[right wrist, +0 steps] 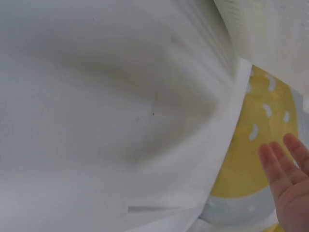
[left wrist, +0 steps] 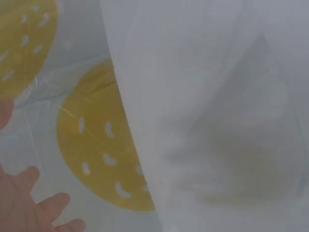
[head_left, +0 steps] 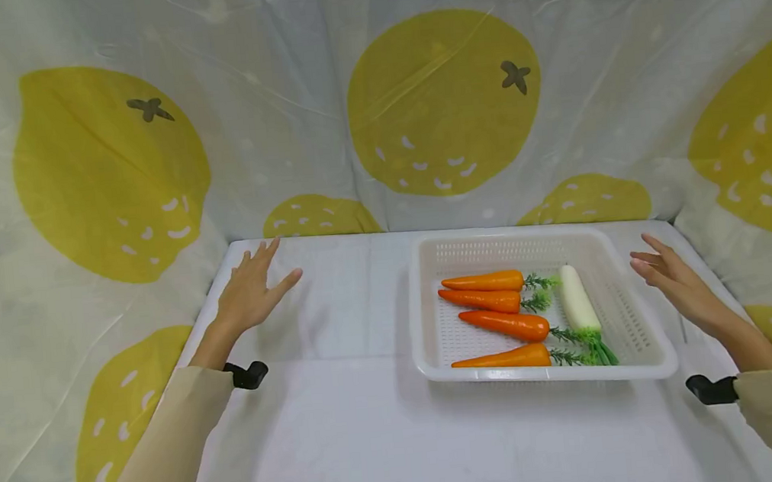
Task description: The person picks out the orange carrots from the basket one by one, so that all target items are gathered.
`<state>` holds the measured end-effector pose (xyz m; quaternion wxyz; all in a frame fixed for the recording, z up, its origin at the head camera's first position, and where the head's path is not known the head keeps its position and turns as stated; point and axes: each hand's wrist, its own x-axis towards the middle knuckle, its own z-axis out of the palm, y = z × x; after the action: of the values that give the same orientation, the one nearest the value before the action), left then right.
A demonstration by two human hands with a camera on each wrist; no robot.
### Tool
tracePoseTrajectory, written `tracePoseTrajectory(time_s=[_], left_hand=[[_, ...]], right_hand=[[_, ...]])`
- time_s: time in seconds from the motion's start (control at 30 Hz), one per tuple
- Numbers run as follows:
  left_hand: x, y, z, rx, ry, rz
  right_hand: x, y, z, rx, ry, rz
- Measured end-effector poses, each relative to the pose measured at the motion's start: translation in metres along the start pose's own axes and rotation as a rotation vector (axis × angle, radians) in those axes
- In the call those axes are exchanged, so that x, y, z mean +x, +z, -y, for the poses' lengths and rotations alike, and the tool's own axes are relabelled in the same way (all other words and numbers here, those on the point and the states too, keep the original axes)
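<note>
A white plastic basket [head_left: 429, 344] stands right of centre on the table. In it lie several orange carrots [head_left: 504, 326] with green tops, stacked in a row with tips to the left, and one white radish [head_left: 579, 301] with green leaves at their right. My left hand [head_left: 248, 287] hovers over the table's left side, fingers spread, holding nothing; its fingers also show in the left wrist view. Just right of the basket my right hand [head_left: 682, 284] is raised with fingers extended and nothing held. In the right wrist view, part of the basket [right wrist: 275, 38] shows at top right.
A white cloth [head_left: 347, 428] covers the table. Pale curtains printed with yellow lemons [head_left: 446, 102] hang behind it and along both sides, close to each hand. Black wrist straps [head_left: 246, 376] sit at the cuffs of both beige sleeves.
</note>
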<state>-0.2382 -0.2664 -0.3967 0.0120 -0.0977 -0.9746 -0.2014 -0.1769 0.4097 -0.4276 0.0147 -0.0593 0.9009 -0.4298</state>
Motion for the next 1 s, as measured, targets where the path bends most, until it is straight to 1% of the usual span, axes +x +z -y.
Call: tracePoseTrajectory(time_s=[0.1, 0.17, 0.3, 0.4, 0.6, 0.87, 1.0], left_hand=[[0.001, 0.001, -0.006, -0.071, -0.026, 0.038], [0.002, 0.001, -0.01, -0.113, -0.032, 0.057], [0.005, 0.002, -0.022, -0.192, -0.019, 0.067], [0.007, 0.003, -0.031, -0.273, -0.013, 0.069], [0.012, 0.004, -0.053, -0.425, -0.025, 0.088], [0.02, 0.003, -0.079, -0.574, 0.028, 0.132], [0.025, 0.0, -0.094, -0.639, 0.05, 0.157]], right_hand=[[-0.001, 0.005, 0.0, 0.003, -0.006, -0.005], [-0.002, 0.008, 0.001, 0.008, 0.005, -0.008], [-0.004, 0.013, 0.003, -0.02, 0.044, -0.003], [-0.004, 0.016, 0.005, -0.037, 0.052, -0.003], [-0.005, 0.023, 0.005, 0.013, 0.003, -0.035], [-0.006, 0.028, 0.007, 0.068, -0.024, -0.066], [-0.006, 0.029, 0.008, 0.052, -0.021, -0.061]])
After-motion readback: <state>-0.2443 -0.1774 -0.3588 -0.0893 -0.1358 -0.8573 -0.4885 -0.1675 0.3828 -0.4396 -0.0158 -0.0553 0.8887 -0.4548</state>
